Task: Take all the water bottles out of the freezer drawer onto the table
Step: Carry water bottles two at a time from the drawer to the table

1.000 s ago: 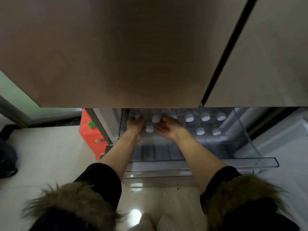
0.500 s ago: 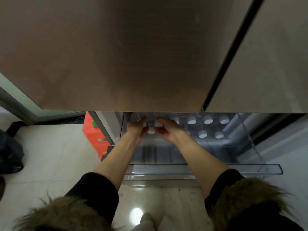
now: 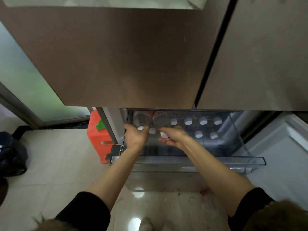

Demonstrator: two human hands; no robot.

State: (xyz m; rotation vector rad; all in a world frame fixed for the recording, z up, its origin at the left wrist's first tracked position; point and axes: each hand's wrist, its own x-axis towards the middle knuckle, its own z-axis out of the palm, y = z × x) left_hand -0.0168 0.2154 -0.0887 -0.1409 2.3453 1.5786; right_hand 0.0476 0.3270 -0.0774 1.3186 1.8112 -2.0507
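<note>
A clear plastic freezer drawer (image 3: pixel 216 161) is pulled out below the fridge doors. Several water bottles with white caps stand in it, among them a capped bottle (image 3: pixel 203 120) at the back right. My left hand (image 3: pixel 135 136) grips the neck of one clear bottle (image 3: pixel 141 120), tipped with its base lifted toward the fridge. My right hand (image 3: pixel 173 135) holds a second bottle (image 3: pixel 160 120) by its neck, tilted the same way. Another cap (image 3: pixel 152 130) shows between my two hands.
The brown upper fridge doors (image 3: pixel 125 55) overhang the drawer and hide its back. An orange-red plastic stool (image 3: pixel 96 135) stands left of the fridge, a black bag (image 3: pixel 11 154) lies at the far left. Glossy tile floor (image 3: pixel 58 164) lies below. No table is in view.
Both hands closed on bottle necks and lifted two bottles out of the row, tipping their bases up. The camera view rose slightly.
</note>
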